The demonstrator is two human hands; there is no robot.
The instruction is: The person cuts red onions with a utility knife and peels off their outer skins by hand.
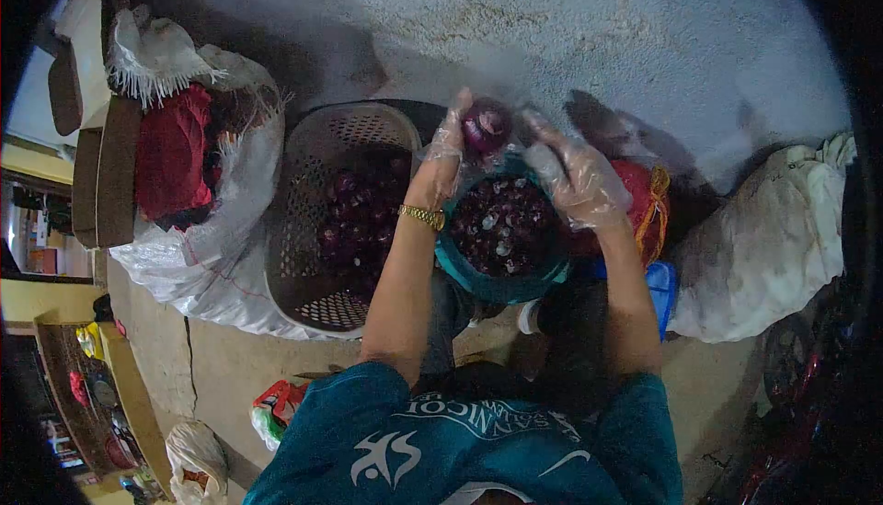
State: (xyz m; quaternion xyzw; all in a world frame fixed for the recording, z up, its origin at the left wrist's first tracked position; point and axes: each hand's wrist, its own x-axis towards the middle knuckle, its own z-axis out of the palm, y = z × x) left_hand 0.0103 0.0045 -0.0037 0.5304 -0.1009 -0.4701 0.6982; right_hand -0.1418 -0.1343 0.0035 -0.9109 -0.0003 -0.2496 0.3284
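Your left hand (446, 151), gloved in clear plastic, was closed at a purple onion (486, 125), which was near the far rim of the teal bucket (510, 291). Your gloved right hand (584, 178) had bent fingers beside this onion; how far it opened, or whether it gripped something, I could not tell. Dark purple onions (501, 224) filled the bucket.
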